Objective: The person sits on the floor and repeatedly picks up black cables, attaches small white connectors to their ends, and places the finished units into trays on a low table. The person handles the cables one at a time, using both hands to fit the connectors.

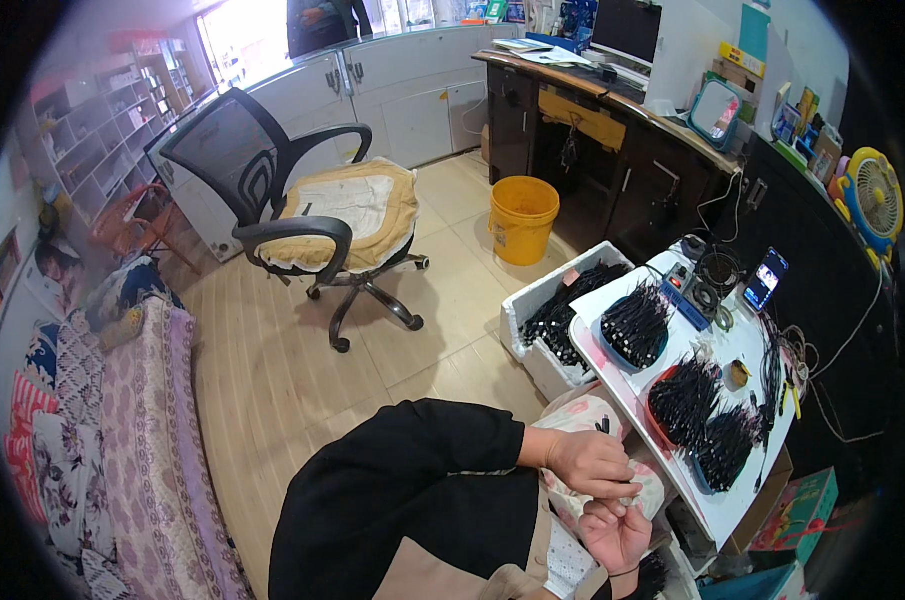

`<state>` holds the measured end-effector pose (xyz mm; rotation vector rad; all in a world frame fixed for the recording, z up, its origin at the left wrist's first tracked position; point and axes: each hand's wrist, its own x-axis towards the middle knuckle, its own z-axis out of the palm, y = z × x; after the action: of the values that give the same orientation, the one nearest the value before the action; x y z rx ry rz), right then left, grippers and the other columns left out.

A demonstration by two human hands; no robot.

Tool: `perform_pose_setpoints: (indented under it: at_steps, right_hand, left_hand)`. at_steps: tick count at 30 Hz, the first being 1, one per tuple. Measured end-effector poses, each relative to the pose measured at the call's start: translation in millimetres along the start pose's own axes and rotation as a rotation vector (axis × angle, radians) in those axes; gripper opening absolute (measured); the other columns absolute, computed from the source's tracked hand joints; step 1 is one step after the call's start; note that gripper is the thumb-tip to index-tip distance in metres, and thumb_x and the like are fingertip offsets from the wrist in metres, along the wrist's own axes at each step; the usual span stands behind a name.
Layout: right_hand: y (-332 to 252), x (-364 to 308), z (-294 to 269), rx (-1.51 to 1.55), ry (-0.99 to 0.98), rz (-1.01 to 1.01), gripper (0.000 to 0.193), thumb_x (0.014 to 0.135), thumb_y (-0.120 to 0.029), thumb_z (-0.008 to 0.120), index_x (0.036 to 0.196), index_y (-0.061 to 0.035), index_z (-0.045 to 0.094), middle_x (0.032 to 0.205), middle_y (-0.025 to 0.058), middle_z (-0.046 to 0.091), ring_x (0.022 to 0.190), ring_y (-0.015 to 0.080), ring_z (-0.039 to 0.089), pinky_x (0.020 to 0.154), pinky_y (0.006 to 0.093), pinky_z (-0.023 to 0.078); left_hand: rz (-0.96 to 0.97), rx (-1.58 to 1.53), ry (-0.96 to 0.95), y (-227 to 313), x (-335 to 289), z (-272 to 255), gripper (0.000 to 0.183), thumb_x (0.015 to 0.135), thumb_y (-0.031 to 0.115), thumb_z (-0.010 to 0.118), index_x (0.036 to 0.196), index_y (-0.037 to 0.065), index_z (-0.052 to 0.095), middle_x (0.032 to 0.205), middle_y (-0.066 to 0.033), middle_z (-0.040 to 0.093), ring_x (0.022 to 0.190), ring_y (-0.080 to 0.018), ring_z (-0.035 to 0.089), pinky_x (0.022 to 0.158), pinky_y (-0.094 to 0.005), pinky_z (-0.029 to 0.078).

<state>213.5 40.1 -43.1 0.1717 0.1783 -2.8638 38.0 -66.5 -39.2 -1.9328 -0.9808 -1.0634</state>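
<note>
Over the pale floral cloth (584, 412) on my lap, my left hand (587, 462) and my right hand (614, 535) meet with fingertips pinched together. What sits between the fingertips is too small to make out. A small black piece (602, 425) shows just beyond my left hand; whether it is held is unclear. Right of my hands, short black wires fill a red bowl (655, 412), with another wire bundle (727, 450) in a blue container beside it. Farther back, a blue bowl (617, 357) holds more black wires. All stand on a white tabletop (687, 345).
A white foam box (517, 320) of black wires stands left of the tabletop. On it are a phone (765, 280), a blue device (694, 308) and a small round container (738, 373). An office chair (342, 215), a yellow bucket (522, 220) and a dark desk (637, 130) stand beyond.
</note>
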Motion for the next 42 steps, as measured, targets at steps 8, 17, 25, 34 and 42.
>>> perform_pose_setpoints:
  at_steps: [8, 17, 25, 34, 42]
  right_hand:
    - [9.3, -3.9, -13.0, 0.147, 0.107, -0.033, 0.015, 0.088, -0.02, 0.063, 0.085, -0.0092, 0.053, 0.077, -0.0017, 0.045, 0.074, 0.0126, 0.042, 0.073, 0.029, 0.037]
    - [-16.2, -16.7, -20.7, -0.425, 0.038, -0.419, 0.033, 0.091, -0.02, 0.061, 0.117, -0.0011, 0.053, 0.087, 0.0037, 0.05, 0.082, 0.013, 0.046, 0.071, 0.0258, 0.039]
    - [-37.7, 0.8, 11.3, -1.098, 0.14, -0.653, 0.038, 0.085, -0.011, 0.07, 0.118, 0.0032, 0.059, 0.098, 0.003, 0.056, 0.091, 0.009, 0.053, 0.084, 0.0248, 0.045]
    - [-40.1, 5.9, 22.1, -1.535, 0.041, -0.89, 0.023, 0.082, 0.005, 0.063, 0.105, 0.0018, 0.063, 0.095, 0.0046, 0.057, 0.086, 0.0113, 0.056, 0.074, 0.0236, 0.045]
    - [-41.1, 8.7, 10.5, -1.376, 0.169, -0.92, 0.01, 0.09, -0.003, 0.06, 0.099, 0.0007, 0.059, 0.094, 0.0029, 0.057, 0.078, 0.0093, 0.051, 0.071, 0.022, 0.043]
  left_hand:
    - [-0.093, -0.103, -0.084, 8.9, -20.7, 8.6, 0.029, 0.083, 0.013, 0.064, 0.107, -0.004, 0.064, 0.092, -0.014, 0.063, 0.066, -0.0228, 0.06, 0.053, -0.0324, 0.047]
    - [-1.397, -1.316, 0.449, 26.1, -14.0, 15.8, 0.015, 0.097, 0.006, 0.054, 0.108, -0.002, 0.06, 0.082, -0.0021, 0.06, 0.069, -0.006, 0.051, 0.058, -0.0192, 0.04]
    - [-1.334, -1.477, 0.267, 32.1, 9.5, 4.4, 0.012, 0.096, 0.004, 0.054, 0.105, -0.001, 0.06, 0.082, -0.0035, 0.058, 0.067, -0.0067, 0.05, 0.055, -0.0199, 0.037]
    - [-1.498, -1.512, 0.213, 34.1, 6.7, 0.7, 0.011, 0.095, 0.005, 0.055, 0.102, -0.002, 0.061, 0.082, -0.0038, 0.06, 0.065, -0.0061, 0.052, 0.053, -0.0184, 0.037]
    - [-1.531, -1.67, 0.27, 37.4, 11.0, -0.5, 0.011, 0.094, 0.004, 0.056, 0.102, -0.003, 0.06, 0.082, -0.0045, 0.059, 0.062, -0.0078, 0.048, 0.053, -0.0207, 0.035]
